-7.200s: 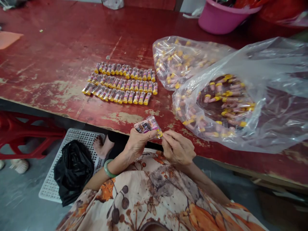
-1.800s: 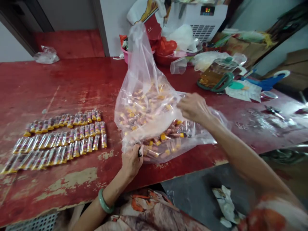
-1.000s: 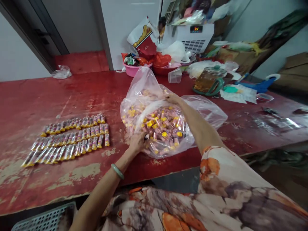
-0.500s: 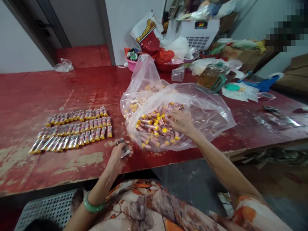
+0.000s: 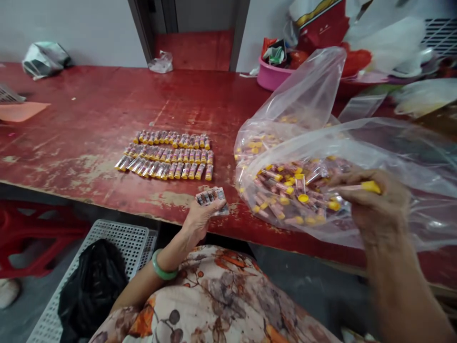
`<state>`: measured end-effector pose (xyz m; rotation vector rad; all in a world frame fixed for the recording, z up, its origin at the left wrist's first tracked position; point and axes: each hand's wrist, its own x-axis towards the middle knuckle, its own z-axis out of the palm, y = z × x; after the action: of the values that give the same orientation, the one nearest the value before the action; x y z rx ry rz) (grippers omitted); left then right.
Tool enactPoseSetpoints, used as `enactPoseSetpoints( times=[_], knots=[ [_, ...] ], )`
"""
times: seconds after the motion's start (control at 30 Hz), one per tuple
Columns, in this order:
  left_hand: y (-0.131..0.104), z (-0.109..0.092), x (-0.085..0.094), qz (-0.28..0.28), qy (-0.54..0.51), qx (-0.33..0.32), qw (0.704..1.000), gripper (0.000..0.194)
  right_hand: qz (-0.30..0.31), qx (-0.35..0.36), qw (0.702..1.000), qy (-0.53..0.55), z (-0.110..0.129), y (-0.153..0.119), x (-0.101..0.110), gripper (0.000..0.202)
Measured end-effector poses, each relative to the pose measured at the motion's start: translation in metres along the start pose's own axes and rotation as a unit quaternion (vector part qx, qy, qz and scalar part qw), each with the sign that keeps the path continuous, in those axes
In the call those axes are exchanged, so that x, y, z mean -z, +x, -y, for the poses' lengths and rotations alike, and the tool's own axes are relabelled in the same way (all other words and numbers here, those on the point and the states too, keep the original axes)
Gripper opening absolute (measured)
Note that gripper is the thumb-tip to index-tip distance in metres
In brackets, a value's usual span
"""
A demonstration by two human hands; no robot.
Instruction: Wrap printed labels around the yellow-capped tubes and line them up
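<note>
At three o'clock, a slim pink tube with a yellow cap (image 5: 371, 186) is gripped by the right hand (image 5: 387, 209); it seems light, stiff, slippery, best taken mid-barrel. Toward seven, flat glossy printed pieces (image 5: 214, 195), probably bendable, are pinched by the left hand (image 5: 196, 220).

No text, brand or number can be read: the small white marks on the red part of the standing bag (image 5: 323, 32), the print on the small cards (image 5: 211, 195) and the labels on the 3 rows of yellow-ended tubes (image 5: 185, 155) are too small or blurred
</note>
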<state>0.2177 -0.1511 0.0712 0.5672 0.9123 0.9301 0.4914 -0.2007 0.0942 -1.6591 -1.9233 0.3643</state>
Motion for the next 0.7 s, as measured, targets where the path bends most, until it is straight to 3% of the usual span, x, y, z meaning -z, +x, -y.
enactPoseSetpoints(
  times=[0.13,0.3,0.5,0.7],
  knots=[
    [0.001,-0.001,0.006,-0.005,-0.001,-0.013,1.0,0.051,-0.01,-0.059,0.99,0.129,0.061,-0.002,-0.044,0.023],
    [-0.001,0.001,0.013,0.001,-0.003,-0.011,1.0,0.045,-0.032,-0.138,0.948,0.284,0.101,0.004,-0.083,0.014],
    [0.003,-0.001,0.016,0.041,-0.03,0.057,0.997,0.04,-0.055,-0.207,0.911,0.352,0.108,0.02,-0.11,0.013],
    [0.02,-0.009,0.017,0.007,-0.028,0.073,0.997,0.039,-0.064,-0.226,0.912,0.335,0.095,0.03,-0.106,0.011]
  ],
)
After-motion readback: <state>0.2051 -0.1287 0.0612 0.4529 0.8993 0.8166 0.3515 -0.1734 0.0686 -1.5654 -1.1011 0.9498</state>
